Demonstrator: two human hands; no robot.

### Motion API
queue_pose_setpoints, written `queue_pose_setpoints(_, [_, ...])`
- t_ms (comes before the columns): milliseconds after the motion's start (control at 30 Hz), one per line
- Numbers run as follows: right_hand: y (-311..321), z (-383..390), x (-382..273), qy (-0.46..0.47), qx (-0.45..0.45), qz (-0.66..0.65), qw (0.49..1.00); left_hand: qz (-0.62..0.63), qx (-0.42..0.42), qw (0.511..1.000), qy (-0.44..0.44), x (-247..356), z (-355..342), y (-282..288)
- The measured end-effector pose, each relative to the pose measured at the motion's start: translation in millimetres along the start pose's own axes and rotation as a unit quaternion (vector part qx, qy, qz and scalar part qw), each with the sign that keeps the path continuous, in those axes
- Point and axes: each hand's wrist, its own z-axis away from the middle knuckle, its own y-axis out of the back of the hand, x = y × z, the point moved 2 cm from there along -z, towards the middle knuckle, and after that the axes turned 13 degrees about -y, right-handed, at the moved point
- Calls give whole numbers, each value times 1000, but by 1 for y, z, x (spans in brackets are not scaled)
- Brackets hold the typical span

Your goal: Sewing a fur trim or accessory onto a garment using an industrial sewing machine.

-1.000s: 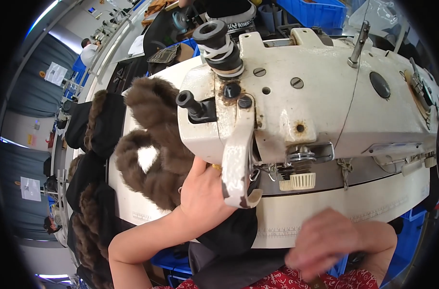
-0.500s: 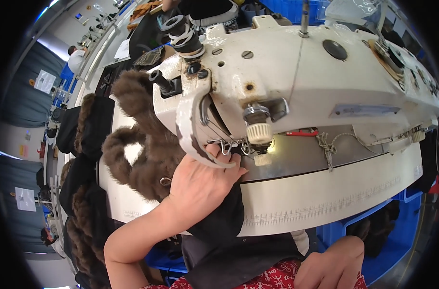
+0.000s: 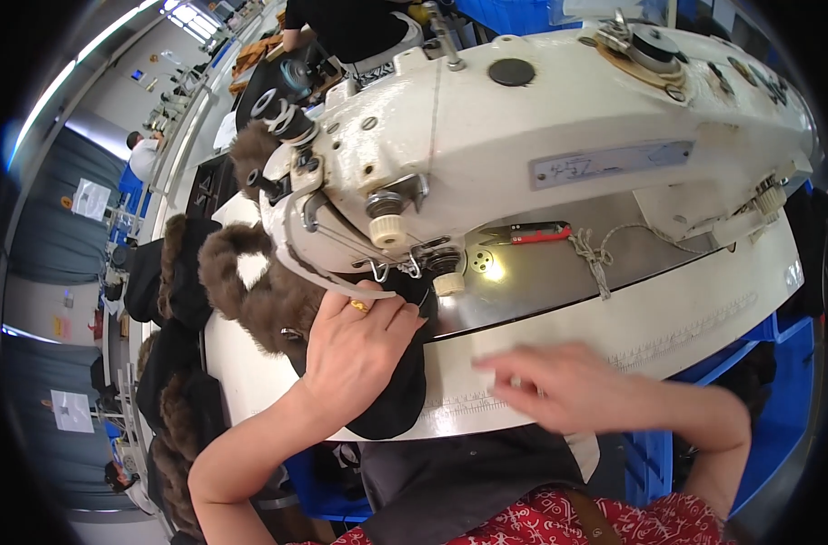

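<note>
A white sewing machine (image 3: 473, 127) stands across the table. My left hand (image 3: 355, 350), a gold ring on one finger, rests on a black fabric piece (image 3: 391, 400) just in front of the presser area. Its fingers are bent and close together on the fabric, their tips partly hidden under the machine head. Joined to that fabric or lying against it, brown fur (image 3: 223, 268) loops out to the left, with a small metal ring on it. My right hand (image 3: 564, 386) hangs over the table's front edge, blurred, its fingers stretched out and no object seen in them.
Red-handled thread snips (image 3: 536, 234) lie on the metal plate behind the needle, near a knotted cord (image 3: 595, 263). Black pieces with fur trim (image 3: 173, 409) are heaped along the left. A blue bin (image 3: 786, 400) stands at the right. Another person (image 3: 355, 32) sits beyond the machine.
My right hand has risen from my lap to the table's front edge. The view has shifted, showing more of the snips. My left hand stays on the black fabric.
</note>
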Motion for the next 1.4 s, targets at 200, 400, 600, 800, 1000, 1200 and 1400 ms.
queue_pose_setpoints(200, [-11,-83,8,-28,-18,128,991,30,-39,993,108,-8,1,-16])
queue_pose_setpoints(400, [-30,-79,15,123,41,253,959,42,-74,992,96,-7,2,-17])
queue_pose_setpoints(600, [-34,-77,20,159,70,265,948,16,-77,989,123,2,-3,-15])
queue_pose_setpoints(800, [-32,-79,15,94,80,252,960,28,-42,992,112,11,2,-7])
queue_pose_setpoints(1000, [-29,-79,14,113,20,282,953,44,-39,990,130,5,2,-10])
queue_pose_setpoints(1200, [-32,-78,13,74,72,280,954,30,-4,989,147,-3,-3,-28])
queue_pose_setpoints(1400, [-33,-77,12,106,58,312,942,48,-32,979,197,1,-7,-35])
